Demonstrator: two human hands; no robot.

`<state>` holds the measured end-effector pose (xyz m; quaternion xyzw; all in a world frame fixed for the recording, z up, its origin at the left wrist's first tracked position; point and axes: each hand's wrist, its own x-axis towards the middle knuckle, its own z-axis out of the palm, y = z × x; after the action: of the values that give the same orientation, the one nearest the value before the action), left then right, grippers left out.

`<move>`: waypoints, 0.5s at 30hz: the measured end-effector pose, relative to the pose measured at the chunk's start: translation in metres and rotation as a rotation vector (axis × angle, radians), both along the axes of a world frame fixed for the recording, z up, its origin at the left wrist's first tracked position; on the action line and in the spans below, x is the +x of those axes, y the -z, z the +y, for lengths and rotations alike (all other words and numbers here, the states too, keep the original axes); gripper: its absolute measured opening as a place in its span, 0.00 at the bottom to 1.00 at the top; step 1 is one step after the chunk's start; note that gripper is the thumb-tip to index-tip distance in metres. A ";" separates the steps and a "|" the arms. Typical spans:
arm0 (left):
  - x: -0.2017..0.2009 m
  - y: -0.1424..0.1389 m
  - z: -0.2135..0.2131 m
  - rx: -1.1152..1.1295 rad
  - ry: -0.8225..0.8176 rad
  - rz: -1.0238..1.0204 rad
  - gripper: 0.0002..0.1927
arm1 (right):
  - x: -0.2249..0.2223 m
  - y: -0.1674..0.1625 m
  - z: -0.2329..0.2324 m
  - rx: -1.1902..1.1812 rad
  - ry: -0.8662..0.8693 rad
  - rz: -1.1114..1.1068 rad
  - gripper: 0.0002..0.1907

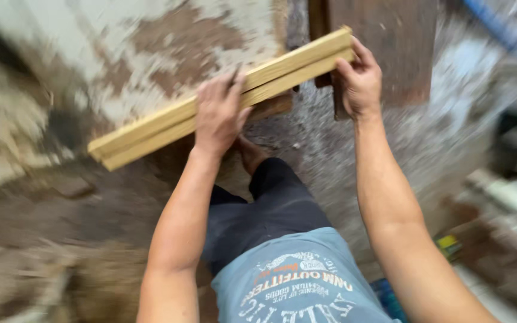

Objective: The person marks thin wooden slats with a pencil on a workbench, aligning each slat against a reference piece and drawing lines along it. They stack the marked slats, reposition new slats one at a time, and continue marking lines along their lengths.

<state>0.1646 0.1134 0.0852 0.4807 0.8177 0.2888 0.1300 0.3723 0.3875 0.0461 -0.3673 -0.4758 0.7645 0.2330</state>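
Two pale wood strips [222, 98], stacked, held slanted above a paint-flaked board [121, 54]; far end up right, near end down left. Dark brown plank [390, 42] stands just behind the far end. Left hand [218, 116] lies over the middle of the strips, fingers curled across them. Right hand [360, 81] grips the far end, closed. Floor [318, 149] dusty, blurred; a small yellow-green package [448, 245] lower right.

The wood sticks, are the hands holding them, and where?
Yes. The left hand grips the wooden strips near their middle; the right hand holds their far end.
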 end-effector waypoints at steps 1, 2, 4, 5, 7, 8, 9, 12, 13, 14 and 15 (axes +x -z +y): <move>0.001 0.001 0.001 0.003 0.007 -0.003 0.39 | -0.001 -0.001 0.000 -0.012 0.019 0.027 0.28; 0.003 0.001 0.002 -0.001 0.019 -0.010 0.38 | -0.002 -0.001 -0.002 -0.029 0.043 0.051 0.27; 0.007 -0.003 0.009 -0.022 0.043 0.001 0.37 | -0.001 0.000 -0.004 0.013 0.127 0.052 0.25; 0.009 -0.006 0.015 -0.032 0.047 0.022 0.37 | 0.000 0.003 -0.004 0.041 0.155 0.056 0.24; 0.010 -0.012 0.028 -0.056 0.062 0.057 0.38 | 0.004 0.009 -0.002 0.034 0.168 0.080 0.24; 0.011 -0.015 0.034 -0.079 0.079 0.060 0.39 | 0.007 0.011 0.000 0.026 0.173 0.088 0.24; 0.011 -0.016 0.038 -0.109 0.092 0.058 0.39 | 0.009 0.014 0.002 0.014 0.168 0.076 0.24; 0.013 -0.015 0.045 -0.129 0.109 0.080 0.41 | 0.014 0.015 0.008 -0.021 0.134 0.091 0.23; 0.014 -0.013 0.045 -0.138 0.107 0.085 0.41 | 0.014 0.013 0.010 -0.032 0.129 0.128 0.23; 0.014 -0.010 0.045 -0.144 0.102 0.090 0.41 | 0.014 0.012 0.011 -0.041 0.120 0.164 0.22; 0.015 -0.008 0.044 -0.145 0.097 0.095 0.40 | 0.013 0.010 0.011 -0.041 0.124 0.167 0.22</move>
<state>0.1798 0.1571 0.0932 0.5221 0.8175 0.1990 0.1396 0.3854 0.3988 0.0366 -0.3361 -0.4152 0.7860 0.3112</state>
